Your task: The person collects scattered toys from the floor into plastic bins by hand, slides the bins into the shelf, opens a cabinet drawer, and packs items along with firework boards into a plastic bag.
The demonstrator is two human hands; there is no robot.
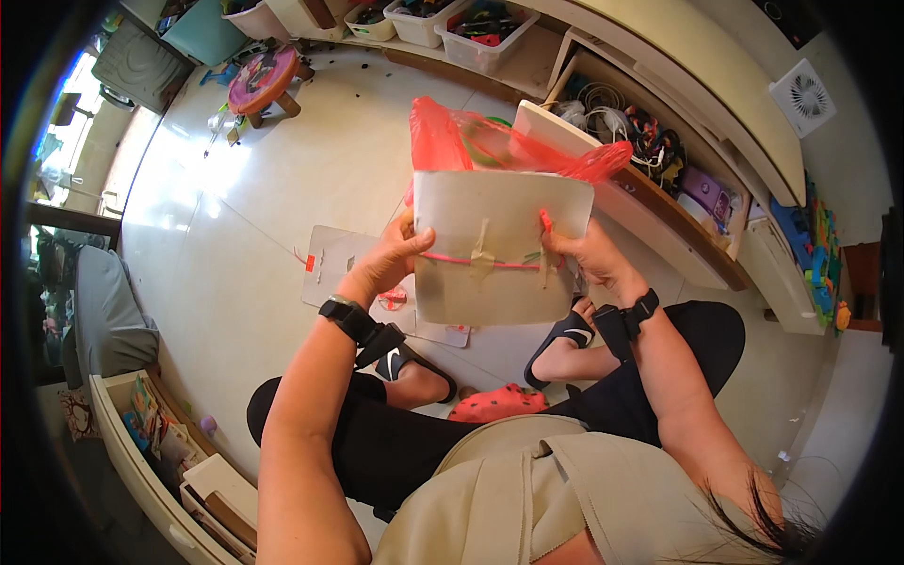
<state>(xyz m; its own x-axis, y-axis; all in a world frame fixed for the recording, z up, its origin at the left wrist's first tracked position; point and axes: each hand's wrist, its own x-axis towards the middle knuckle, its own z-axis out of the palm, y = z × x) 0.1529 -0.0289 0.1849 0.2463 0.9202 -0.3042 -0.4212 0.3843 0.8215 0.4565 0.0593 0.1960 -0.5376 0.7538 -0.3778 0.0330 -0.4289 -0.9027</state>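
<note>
A flat grey-white cardboard sheet [504, 207] is held up in front of me, between my left hand [388, 256] and my right hand [600, 256]. Each hand grips one side edge, thumb on the near face and the other fingers mostly hidden behind. Pale tape [482, 256] and a pink cord [450, 259] cross that face; a red strip [545, 221] lies by my right thumb. Behind the sheet's top edge spreads a thin red plastic bag [441, 141]; whether a hand also holds it is hidden. Below, another grey card [330, 247] with red marks rests on the floor, partly covered.
Ahead on the right, an open drawer [650, 212] holds cables and a purple box. Plastic bins [480, 47] line the shelf beyond it. A small round stool [264, 80] stands far left, and another open drawer [141, 461] is near left. A red spotted item [497, 403] lies between my feet.
</note>
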